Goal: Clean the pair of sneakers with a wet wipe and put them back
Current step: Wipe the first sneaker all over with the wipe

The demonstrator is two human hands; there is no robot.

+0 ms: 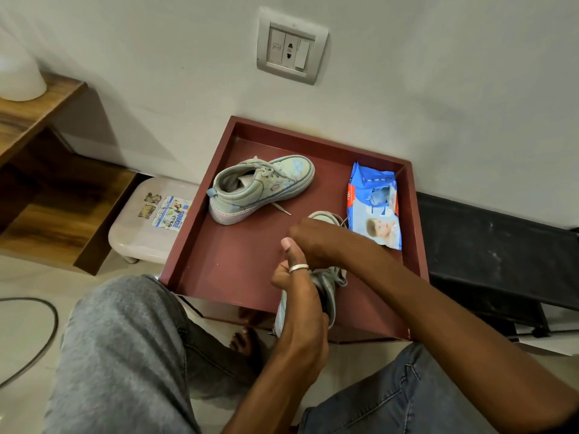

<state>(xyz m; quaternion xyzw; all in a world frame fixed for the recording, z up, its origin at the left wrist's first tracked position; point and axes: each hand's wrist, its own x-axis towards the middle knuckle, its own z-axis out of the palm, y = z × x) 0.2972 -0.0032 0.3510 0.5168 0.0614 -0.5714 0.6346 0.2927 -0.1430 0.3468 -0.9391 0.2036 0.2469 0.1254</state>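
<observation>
**Position of items.** The near sneaker (332,277) is held over the lower centre of the maroon tray (238,255). Its long axis runs up and down the frame, with the toe toward the wall. The far sneaker (263,189) rests upper centre, well apart. The wet-wipe pack (372,202) lies at the tray's right, just beside the near sneaker's toe.

**Hands.**
- The left hand (300,296) grips the heel end: fingers wrapped round it, ringed thumb raised.
- The right hand (319,242) crosses over the toe section, back uppermost. Its fingers are hidden, so it cannot be determined whether they pinch a wipe.

**Relation for the next move.** The right hand is nearer the pack, which lies to its right. Wiping would probably follow the shoe's long axis.
</observation>
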